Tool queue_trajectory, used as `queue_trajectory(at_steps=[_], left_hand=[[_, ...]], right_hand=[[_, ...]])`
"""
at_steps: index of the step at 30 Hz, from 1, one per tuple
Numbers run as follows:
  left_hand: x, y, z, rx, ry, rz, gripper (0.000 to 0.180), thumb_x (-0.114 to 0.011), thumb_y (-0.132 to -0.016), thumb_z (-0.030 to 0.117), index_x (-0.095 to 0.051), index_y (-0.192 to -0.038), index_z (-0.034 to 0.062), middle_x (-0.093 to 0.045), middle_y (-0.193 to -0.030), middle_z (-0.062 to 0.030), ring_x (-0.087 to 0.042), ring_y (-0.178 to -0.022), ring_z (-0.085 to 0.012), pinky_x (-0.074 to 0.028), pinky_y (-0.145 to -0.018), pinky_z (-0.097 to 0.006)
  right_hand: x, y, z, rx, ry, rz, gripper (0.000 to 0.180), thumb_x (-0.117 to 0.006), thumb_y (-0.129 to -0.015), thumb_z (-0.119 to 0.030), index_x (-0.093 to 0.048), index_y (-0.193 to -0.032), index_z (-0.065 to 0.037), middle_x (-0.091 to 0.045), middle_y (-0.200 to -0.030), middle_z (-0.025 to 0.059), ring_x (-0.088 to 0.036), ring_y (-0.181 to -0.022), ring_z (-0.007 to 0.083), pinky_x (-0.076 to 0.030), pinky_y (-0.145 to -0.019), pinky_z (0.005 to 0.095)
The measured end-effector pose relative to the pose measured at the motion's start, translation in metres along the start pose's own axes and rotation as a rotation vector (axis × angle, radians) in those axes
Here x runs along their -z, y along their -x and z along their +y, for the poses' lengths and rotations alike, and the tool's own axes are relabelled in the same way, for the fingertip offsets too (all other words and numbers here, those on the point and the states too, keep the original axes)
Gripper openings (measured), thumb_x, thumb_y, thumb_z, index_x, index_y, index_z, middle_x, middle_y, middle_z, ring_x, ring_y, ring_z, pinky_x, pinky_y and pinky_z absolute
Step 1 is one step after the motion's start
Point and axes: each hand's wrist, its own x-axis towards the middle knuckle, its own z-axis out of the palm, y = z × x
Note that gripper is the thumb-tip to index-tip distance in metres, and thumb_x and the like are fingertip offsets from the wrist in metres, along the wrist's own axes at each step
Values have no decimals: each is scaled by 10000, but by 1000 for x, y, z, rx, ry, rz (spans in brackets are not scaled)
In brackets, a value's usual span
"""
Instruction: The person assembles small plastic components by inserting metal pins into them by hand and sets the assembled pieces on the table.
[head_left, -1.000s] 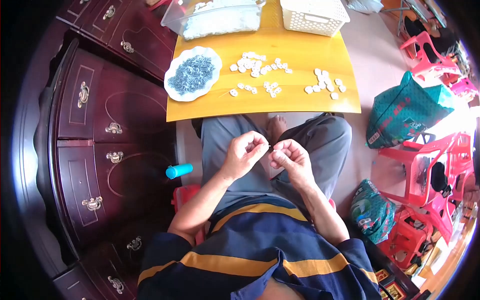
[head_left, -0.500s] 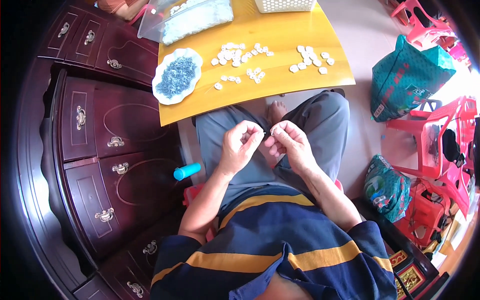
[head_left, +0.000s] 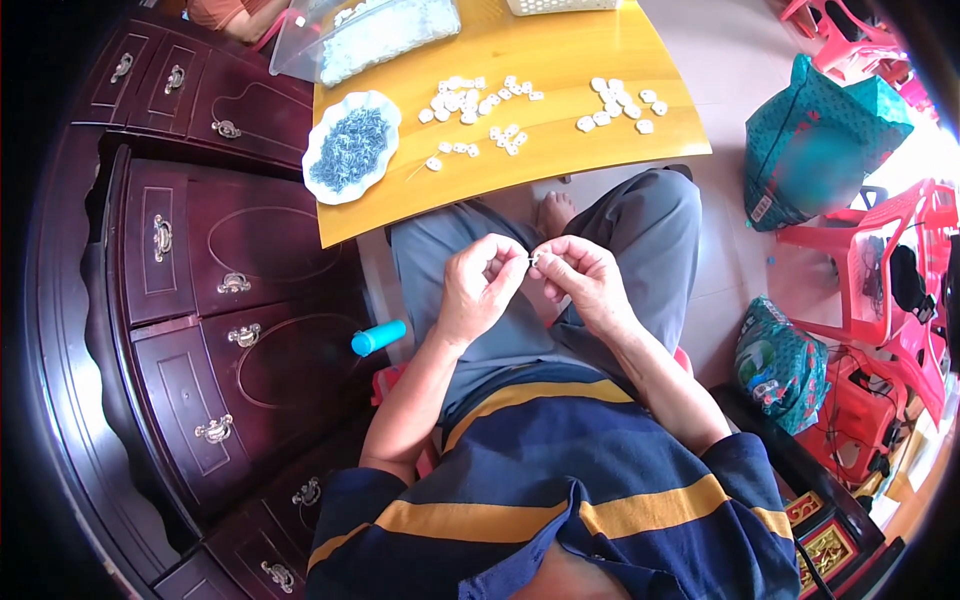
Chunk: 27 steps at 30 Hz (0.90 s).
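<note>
Above my lap, my left hand (head_left: 484, 288) and my right hand (head_left: 588, 286) meet fingertip to fingertip, both closed in a pinch. Between them shows a small white piece (head_left: 534, 259), gripped by my right fingers. What my left fingers pinch is thin and too small to name. In front of the hands, small white pieces with dark spots (head_left: 460, 100) lie in loose clusters on the yellow table (head_left: 560, 150). At its left end a scalloped white dish (head_left: 340, 198) holds a heap of thin blue-grey bits (head_left: 352, 148).
A clear plastic box (head_left: 390, 40) of white pieces and a white perforated basket (head_left: 565, 6) stand at the far side. Dark wooden drawers (head_left: 240, 270) line the left, near a turquoise bottle (head_left: 378, 338). Teal bags (head_left: 790, 150) and red plastic stools (head_left: 850, 260) are at right.
My hands have come together: the small gap between their fingertips has closed, and the white piece now shows between them. The view has shifted slightly.
</note>
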Motion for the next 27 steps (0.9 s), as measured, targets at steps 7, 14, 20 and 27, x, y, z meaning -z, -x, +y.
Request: queue_trajectory(at_steps=[7, 14, 20, 27], left_hand=[[3, 0, 0, -13, -34, -10, 41, -657, -923, 13, -634, -892, -2, -630, -736, 5, -593, -651, -32, -477, -571, -203], [2, -2, 5, -31, -62, -73, 39, -623, -952, 0, -613, -914, 1, -577, -754, 49, -506, -649, 9, -403, -558, -168], [2, -3, 6, -41, -61, -81, 30, -623, -935, -15, -614, -907, -9, -619, -753, -2, -575, -655, -37, -452, -569, -205], [4, -2, 5, 36, -30, -97, 26, -634, -917, -32, -625, -902, -14, -661, -753, -45, -641, -675, -73, -503, -592, -233]], right_hand=[[-1, 1, 1, 41, 38, -2, 127, -674, -982, -126, -703, -1052, -24, -719, -846, 10, -589, -645, 33, -486, -600, 178], [-1, 3, 1, 59, 109, 17, 119, -666, -982, -94, -699, -1031, 9, -715, -819, 25, -598, -659, 36, -486, -561, 188], [-2, 3, 4, 58, 85, 29, 121, -670, -980, -102, -698, -1029, 4, -709, -804, 26, -592, -620, 37, -445, -460, 197], [-3, 4, 4, 59, 109, 32, 120, -670, -980, -102, -694, -1029, 5, -704, -794, 28, -588, -599, 38, -432, -423, 203]])
